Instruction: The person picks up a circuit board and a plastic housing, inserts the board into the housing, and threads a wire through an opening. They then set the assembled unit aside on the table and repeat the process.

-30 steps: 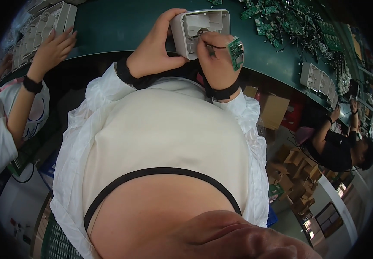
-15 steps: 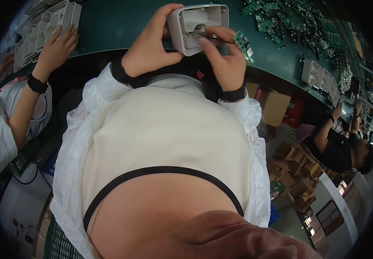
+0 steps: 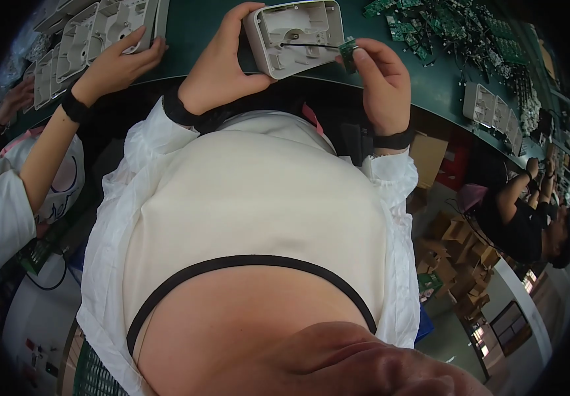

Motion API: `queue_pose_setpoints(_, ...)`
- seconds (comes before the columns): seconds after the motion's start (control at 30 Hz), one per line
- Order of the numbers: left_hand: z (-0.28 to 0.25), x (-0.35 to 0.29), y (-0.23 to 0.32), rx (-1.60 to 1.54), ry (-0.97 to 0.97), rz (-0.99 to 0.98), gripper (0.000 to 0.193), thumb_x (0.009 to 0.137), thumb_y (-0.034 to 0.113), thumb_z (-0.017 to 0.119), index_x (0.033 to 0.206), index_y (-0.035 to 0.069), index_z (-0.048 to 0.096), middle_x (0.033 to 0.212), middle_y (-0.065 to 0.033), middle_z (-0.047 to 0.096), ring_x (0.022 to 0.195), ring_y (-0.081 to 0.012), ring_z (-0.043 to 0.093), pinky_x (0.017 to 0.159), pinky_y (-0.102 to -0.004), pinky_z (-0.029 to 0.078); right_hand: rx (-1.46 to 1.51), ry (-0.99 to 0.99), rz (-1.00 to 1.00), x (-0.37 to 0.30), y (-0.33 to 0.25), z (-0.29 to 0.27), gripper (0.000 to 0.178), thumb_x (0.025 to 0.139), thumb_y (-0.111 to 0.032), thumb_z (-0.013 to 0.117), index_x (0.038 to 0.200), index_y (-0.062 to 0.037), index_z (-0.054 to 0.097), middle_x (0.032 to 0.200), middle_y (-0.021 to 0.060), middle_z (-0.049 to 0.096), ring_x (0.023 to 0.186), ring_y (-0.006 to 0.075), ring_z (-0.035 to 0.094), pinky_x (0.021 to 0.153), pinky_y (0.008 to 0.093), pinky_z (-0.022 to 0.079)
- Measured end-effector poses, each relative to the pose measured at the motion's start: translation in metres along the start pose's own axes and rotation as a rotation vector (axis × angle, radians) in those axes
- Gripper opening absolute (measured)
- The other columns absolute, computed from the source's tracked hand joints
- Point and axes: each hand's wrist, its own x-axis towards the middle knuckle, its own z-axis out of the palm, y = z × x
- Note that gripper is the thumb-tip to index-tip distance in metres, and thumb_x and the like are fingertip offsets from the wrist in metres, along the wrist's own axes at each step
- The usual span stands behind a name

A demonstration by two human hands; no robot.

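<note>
My left hand point(image 3: 222, 76) grips a whitish plastic housing point(image 3: 275, 66) by its left side, tilted so its hollow inside faces me. A black cable point(image 3: 311, 45) runs from a hole in the housing's inner middle out over the right rim. At its outer end sits a small green circuit board point(image 3: 348, 55), pinched between the thumb and fingers of my right hand point(image 3: 385, 82). The board is held just beside the housing's right wall. Part of my left hand's fingers is hidden behind the housing.
Loose green circuit boards with cables point(image 3: 443, 33) lie heaped at the far right of the green table point(image 3: 192, 46). More housings point(image 3: 489, 109) stand at the right edge. On the left, a co-worker's hand point(image 3: 116, 69) touches a row of housings point(image 3: 93, 39). Another person point(image 3: 516, 218) works at right.
My right hand has drawn back rightward from inside the housing, now holding the board, and the cable is stretched straighter. The housing has shifted slightly left. The co-worker's hand at left moved right.
</note>
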Motion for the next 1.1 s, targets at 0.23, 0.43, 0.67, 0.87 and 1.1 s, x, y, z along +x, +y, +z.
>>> queue_pose_setpoints(0.23,0.02,0.019,-0.044,-0.221,0.108,0.778,0.101,0.073,0.004,0.082,0.155,0.003,0.022,0.139,-0.0173,0.048,0.13,-0.025,0.053,0.108,-0.038,0.046,-0.58,-0.203,-0.168,-0.002,-0.029,0.021,0.021,0.099,-0.003,0.063,0.119,-0.0006,0.07,0.114,0.0099,0.07,0.103,0.0225,0.067,0.094,0.0304,0.051)
queue_pose_setpoints(0.43,0.007,-0.004,0.001,-0.227,-0.087,-0.1,0.102,0.073,0.0,0.081,0.155,0.005,0.021,0.14,-0.0157,0.049,0.126,-0.0234,0.057,0.106,-0.0375,0.049,-0.638,-0.463,-0.256,-0.009,-0.031,0.014,0.018,0.091,0.0,0.069,0.109,0.0004,0.072,0.11,0.0129,0.069,0.099,0.0278,0.067,0.089,0.0321,0.051)
queue_pose_setpoints(0.67,0.007,-0.006,-0.002,-0.385,-0.07,-0.217,0.1,0.074,-0.003,0.079,0.155,0.007,0.022,0.14,-0.015,0.051,0.123,-0.0222,0.061,0.1,-0.0366,0.053,-0.756,-0.339,-0.391,-0.018,-0.011,0.021,0.017,0.088,0.0,0.072,0.105,-0.0002,0.073,0.106,0.0101,0.069,0.094,0.0266,0.067,0.083,0.032,0.052)
queue_pose_setpoints(0.87,0.0,-0.004,0.022,-0.389,-0.05,-0.398,0.101,0.072,0.003,0.085,0.154,0.006,0.026,0.141,-0.0173,0.049,0.128,-0.0267,0.058,0.105,-0.0394,0.049,-0.698,-0.186,-0.309,-0.021,-0.005,0.04,0.015,0.086,0.001,0.073,0.101,-0.0003,0.073,0.101,0.0087,0.07,0.093,0.0259,0.067,0.08,0.0324,0.052)
queue_pose_setpoints(1.1,0.014,-0.016,-0.009,-0.23,0.003,-0.208,0.1,0.071,-0.002,0.082,0.155,0.01,0.028,0.139,-0.0181,0.052,0.095,-0.0235,0.073,0.079,-0.0326,0.061,-0.966,-0.276,-0.519,-0.005,-0.012,0.041,0.02,0.08,-0.002,0.078,0.1,-0.0057,0.074,0.095,0.0061,0.069,0.085,0.0259,0.065,0.073,0.0347,0.052)
